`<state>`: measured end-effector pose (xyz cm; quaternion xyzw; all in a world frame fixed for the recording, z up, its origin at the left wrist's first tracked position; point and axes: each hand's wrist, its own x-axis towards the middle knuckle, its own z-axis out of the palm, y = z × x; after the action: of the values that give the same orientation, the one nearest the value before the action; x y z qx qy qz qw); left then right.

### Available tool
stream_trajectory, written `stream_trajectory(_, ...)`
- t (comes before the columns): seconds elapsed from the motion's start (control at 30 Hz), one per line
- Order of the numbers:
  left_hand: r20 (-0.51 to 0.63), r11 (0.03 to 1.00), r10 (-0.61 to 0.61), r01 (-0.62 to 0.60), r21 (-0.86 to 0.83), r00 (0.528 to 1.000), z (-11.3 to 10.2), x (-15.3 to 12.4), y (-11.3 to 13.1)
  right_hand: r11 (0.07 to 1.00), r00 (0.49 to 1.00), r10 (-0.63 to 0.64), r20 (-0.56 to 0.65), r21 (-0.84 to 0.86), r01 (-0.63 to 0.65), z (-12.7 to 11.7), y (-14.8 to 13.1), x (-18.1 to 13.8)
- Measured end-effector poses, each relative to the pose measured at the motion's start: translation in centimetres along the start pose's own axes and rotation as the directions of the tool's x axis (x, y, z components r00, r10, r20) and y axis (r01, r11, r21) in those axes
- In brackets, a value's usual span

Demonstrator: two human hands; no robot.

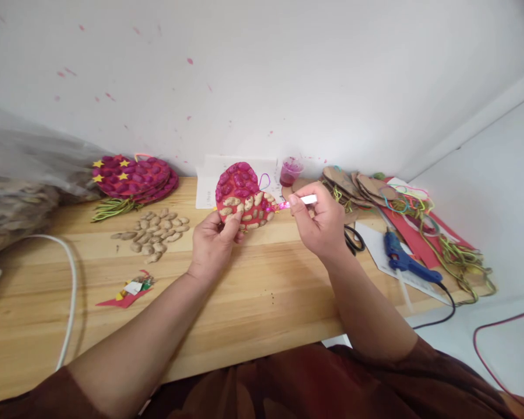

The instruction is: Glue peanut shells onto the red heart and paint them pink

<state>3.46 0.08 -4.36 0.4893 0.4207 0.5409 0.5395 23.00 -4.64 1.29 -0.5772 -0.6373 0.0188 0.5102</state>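
Observation:
My left hand [213, 241] pinches the lower left edge of a red two-lobed craft piece [240, 189] covered in peanuts, raised above the table. Its upper lobe is coated in magenta paint; most peanuts on the lower lobe are still plain tan. In my right hand [318, 221] is a slim white-handled paintbrush [303, 201], closed between thumb and fingers. Its magenta-wet tip meets the right side of the lower lobe. Behind the right hand stands a clear plastic cup [290, 170] with magenta paint. A purple loop of cord [265, 181] sticks out beside the piece.
Loose peanuts [157, 230] lie left of centre, near painted pieces with yellow stars [133, 176]. Coloured scraps [133, 289] sit in front. At right are cardboard pieces [367, 186], scissors [354, 238], a blue glue gun [408, 259] with a cord, and green yarn [458, 256]. A white cable [72, 291] arches at left.

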Motion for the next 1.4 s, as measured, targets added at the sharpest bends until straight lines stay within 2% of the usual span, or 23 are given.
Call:
stream_trajectory(0.1, 0.003, 1.0, -0.008, 0.008, -0.012, 1.0, 0.0, 0.0, 0.0, 1.0, 1.0, 0.007, -0.025, -0.007, -0.007, 0.0, 0.1, 0.0)
stream_trajectory(0.3, -0.012, 0.997, -0.043, 0.042, -0.068, 0.999, -0.1, 0.3, -0.5, 0.997, 0.998, 0.038, 0.046, 0.059, -0.041, -0.1, 0.1, 0.0)
stream_trajectory(0.53, -0.017, 0.98, -0.114, 0.109, -0.168, 0.993, 0.2, 0.2, 0.2, 0.982, 0.995, 0.101, 0.004, 0.158, -0.1, 0.1, 1.3, 0.3)
stream_trajectory(0.67, -0.01, 0.967, -0.154, 0.148, -0.209, 0.988, 0.4, 0.2, 0.3, 0.979, 0.996, 0.084, -0.044, 0.192, -0.074, 0.1, 1.4, 0.4)
stream_trajectory(0.73, -0.009, 0.964, -0.161, 0.156, -0.217, 0.987, 0.4, 0.2, 0.3, 0.975, 0.996, 0.084, -0.03, 0.208, -0.076, 0.0, 1.5, 0.4)
stream_trajectory(0.83, -0.004, 0.963, -0.169, 0.164, -0.216, 0.986, 0.3, 0.3, 0.2, 0.974, 0.995, 0.099, 0.005, 0.202, -0.098, 0.0, 1.5, 0.4)
stream_trajectory(1.0, 0.003, 0.964, -0.168, 0.165, -0.206, 0.986, 0.3, 0.2, 0.2, 0.979, 0.996, 0.069, -0.056, 0.194, -0.057, -0.2, 1.5, 0.6)
stream_trajectory(1.13, 0.018, 0.969, -0.156, 0.157, -0.192, 0.988, 0.2, 0.1, 0.2, 0.975, 0.996, 0.085, -0.019, 0.207, -0.079, -0.1, 1.6, 0.6)
stream_trajectory(1.3, 0.015, 0.975, -0.139, 0.139, -0.175, 0.99, 0.1, 0.1, 0.0, 0.985, 0.994, 0.076, -0.081, 0.164, -0.062, 0.0, 1.6, 0.6)
stream_trajectory(1.4, 0.012, 0.98, -0.119, 0.119, -0.158, 0.993, 0.1, 0.2, -0.1, 0.986, 0.995, 0.072, -0.069, 0.156, -0.061, -0.1, 1.4, 0.6)
